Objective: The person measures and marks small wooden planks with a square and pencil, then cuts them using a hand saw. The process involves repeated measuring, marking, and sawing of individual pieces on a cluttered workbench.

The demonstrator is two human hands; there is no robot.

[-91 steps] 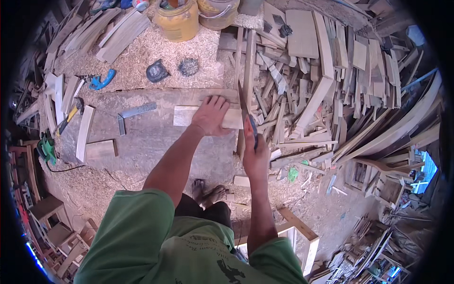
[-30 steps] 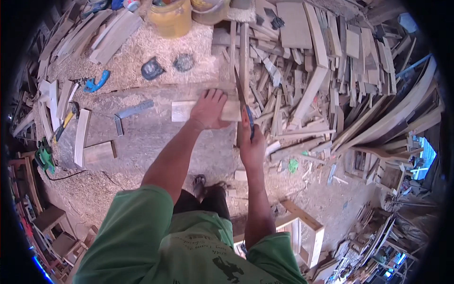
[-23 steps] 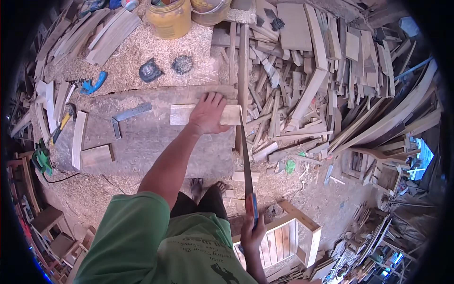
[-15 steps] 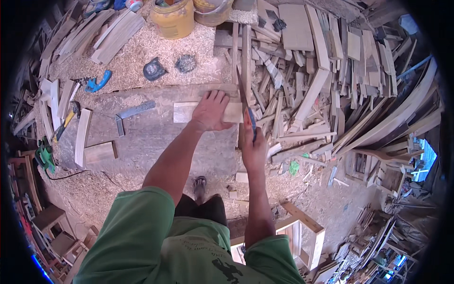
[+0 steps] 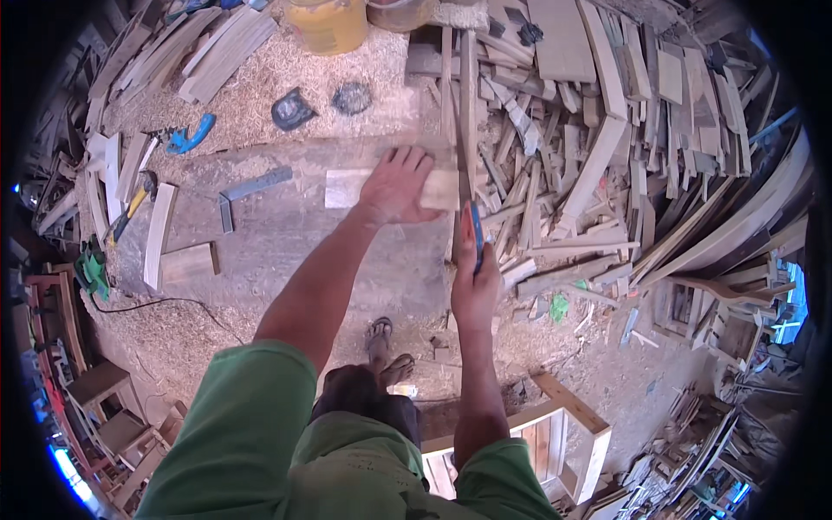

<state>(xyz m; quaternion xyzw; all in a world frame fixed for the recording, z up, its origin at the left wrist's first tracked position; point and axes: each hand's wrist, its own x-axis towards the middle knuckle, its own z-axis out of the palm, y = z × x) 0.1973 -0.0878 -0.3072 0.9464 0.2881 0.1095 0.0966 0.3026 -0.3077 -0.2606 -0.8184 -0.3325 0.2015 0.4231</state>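
Note:
Across a short pale board point(image 5: 347, 189) on the worn workbench top point(image 5: 286, 234) lies my left hand point(image 5: 397, 185), its fingers over the far side and its thumb by the near edge, gripping it. My right hand point(image 5: 477, 290) is wrapped round the blue and orange handle of a handsaw point(image 5: 473, 232). The saw's thin blade points away from me at the board's right end, beside the bench edge. How deep the blade sits in the wood cannot be made out. A metal try square point(image 5: 251, 186) lies left of the board.
Offcuts point(image 5: 537, 208) are heaped right of the bench. On its left lie a hammer point(image 5: 134, 204), a blue-handled saw point(image 5: 192, 137) and wood strips point(image 5: 160, 230). Two dark bundles point(image 5: 293, 108) and a yellow bucket point(image 5: 329, 26) stand farther back among shavings. A wooden frame point(image 5: 589, 442) is near my right elbow.
My right hand has drawn the handsaw back toward me. The left hand keeps its place on the board. The whole view has shifted slightly.

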